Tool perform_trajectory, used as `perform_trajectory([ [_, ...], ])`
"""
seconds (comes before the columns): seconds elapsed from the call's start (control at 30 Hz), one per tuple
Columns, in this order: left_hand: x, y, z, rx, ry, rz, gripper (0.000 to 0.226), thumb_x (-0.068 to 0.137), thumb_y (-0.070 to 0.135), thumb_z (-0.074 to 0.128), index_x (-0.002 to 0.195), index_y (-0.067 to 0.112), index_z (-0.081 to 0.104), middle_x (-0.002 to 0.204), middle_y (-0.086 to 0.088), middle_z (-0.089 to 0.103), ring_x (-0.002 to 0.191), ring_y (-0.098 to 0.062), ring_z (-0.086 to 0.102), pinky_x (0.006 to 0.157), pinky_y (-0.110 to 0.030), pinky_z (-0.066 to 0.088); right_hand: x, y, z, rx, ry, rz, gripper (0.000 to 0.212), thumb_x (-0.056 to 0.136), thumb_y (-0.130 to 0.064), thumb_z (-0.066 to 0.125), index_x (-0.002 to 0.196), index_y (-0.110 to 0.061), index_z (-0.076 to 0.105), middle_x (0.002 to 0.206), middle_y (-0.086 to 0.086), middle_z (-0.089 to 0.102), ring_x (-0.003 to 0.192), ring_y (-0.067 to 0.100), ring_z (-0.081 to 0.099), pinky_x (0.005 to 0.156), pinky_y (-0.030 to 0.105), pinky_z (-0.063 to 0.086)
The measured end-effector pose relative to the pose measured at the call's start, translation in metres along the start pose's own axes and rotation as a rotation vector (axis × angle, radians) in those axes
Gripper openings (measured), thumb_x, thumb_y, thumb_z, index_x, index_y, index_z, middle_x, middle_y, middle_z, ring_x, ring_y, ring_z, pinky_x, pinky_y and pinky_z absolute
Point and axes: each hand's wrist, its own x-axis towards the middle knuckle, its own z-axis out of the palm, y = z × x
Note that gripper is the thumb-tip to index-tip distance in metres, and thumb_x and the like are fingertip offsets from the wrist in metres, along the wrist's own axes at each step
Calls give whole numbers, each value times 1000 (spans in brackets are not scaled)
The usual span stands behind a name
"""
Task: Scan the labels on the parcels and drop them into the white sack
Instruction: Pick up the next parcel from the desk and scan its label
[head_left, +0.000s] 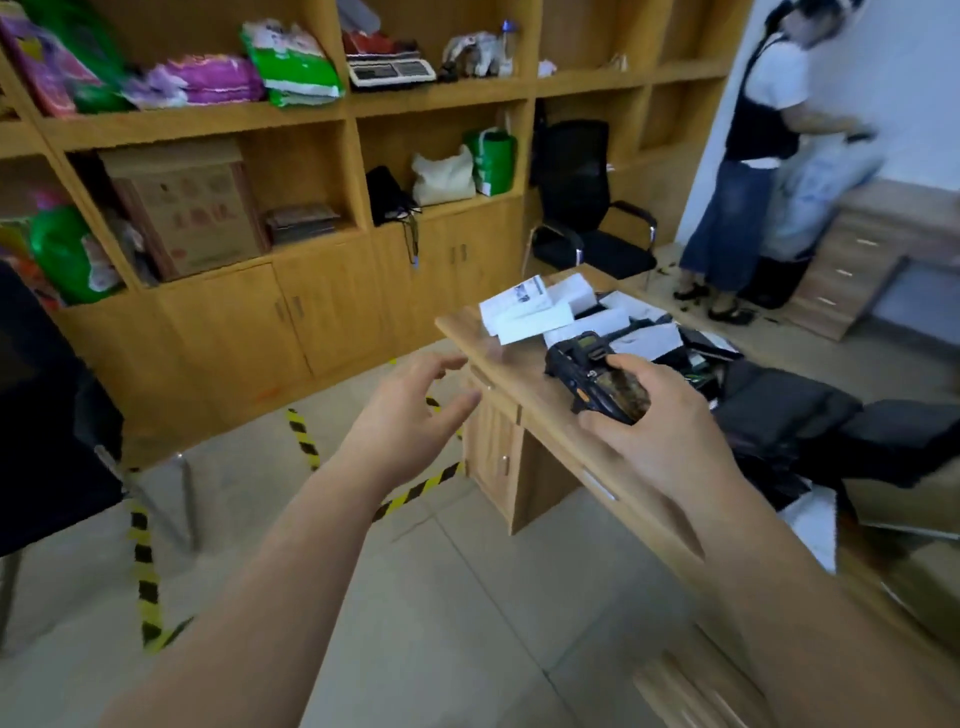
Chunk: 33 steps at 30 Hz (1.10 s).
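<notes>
My right hand (657, 415) grips a black handheld scanner (592, 376) above the near edge of a wooden desk (524, 384). My left hand (410, 402) hangs in the air left of the desk with fingers spread and nothing in it. White boxed parcels (535, 309) with labels lie at the far end of the desk. Black bagged parcels (789, 410) are piled to the right of the scanner. No white sack is in sight.
Wooden shelving (311, 244) with bags and boxes fills the far wall. A black chair (587, 208) stands behind the desk and another chair (47, 415) at my left. A person (753, 156) stands at the far right. Yellow-black tape (306, 441) marks the floor.
</notes>
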Motion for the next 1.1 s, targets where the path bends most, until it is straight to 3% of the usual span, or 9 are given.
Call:
perform_trajectory([
  [0.17, 93, 2, 18, -99, -161, 214, 39, 93, 38, 62, 130, 25, 57, 122, 19, 54, 112, 0, 49, 93, -19, 39, 25, 12, -17, -64, 176, 241, 64, 74, -41, 82, 132, -37, 56, 124, -11, 55, 113, 9, 51, 91, 28, 40],
  [0.3, 138, 11, 58, -168, -260, 315, 36, 92, 36, 64, 126, 25, 59, 118, 18, 56, 106, 1, 49, 91, -19, 38, 20, 32, -34, -158, 285, 387, 65, 76, -42, 81, 135, -34, 54, 126, -7, 55, 118, 15, 52, 94, 36, 45],
  [0.4, 155, 21, 96, -213, -382, 366, 37, 93, 37, 63, 128, 25, 59, 118, 19, 54, 109, 1, 49, 94, -20, 38, 17, 52, -48, -192, 346, 492, 65, 79, -41, 80, 137, -31, 52, 127, -5, 53, 119, 17, 51, 92, 32, 42],
  [0.57, 184, 49, 153, -207, -507, 435, 37, 94, 37, 61, 129, 25, 57, 124, 17, 55, 113, 0, 49, 95, -21, 38, 17, 95, -65, -194, 426, 580, 66, 77, -43, 81, 135, -32, 53, 116, -7, 51, 111, 18, 55, 93, 41, 50],
  [0.7, 207, 83, 195, -172, -553, 489, 35, 96, 33, 60, 129, 22, 56, 117, 17, 50, 109, -2, 46, 91, -18, 34, 22, 135, -80, -170, 492, 634, 65, 77, -42, 80, 136, -31, 53, 114, -8, 50, 111, 17, 55, 91, 36, 48],
  [0.87, 222, 120, 266, -110, -647, 584, 41, 95, 36, 61, 132, 19, 55, 125, 8, 54, 119, -9, 49, 100, -25, 39, 24, 188, -97, -149, 544, 713, 66, 78, -42, 79, 137, -32, 52, 128, -5, 55, 114, 17, 55, 92, 37, 49],
  [1.1, 215, 141, 361, 11, -773, 540, 55, 94, 48, 57, 141, 23, 45, 145, 3, 42, 135, -19, 37, 110, -38, 34, 11, 244, -112, -139, 550, 847, 64, 78, -38, 79, 136, -31, 53, 126, -4, 55, 115, 18, 54, 87, 31, 44],
])
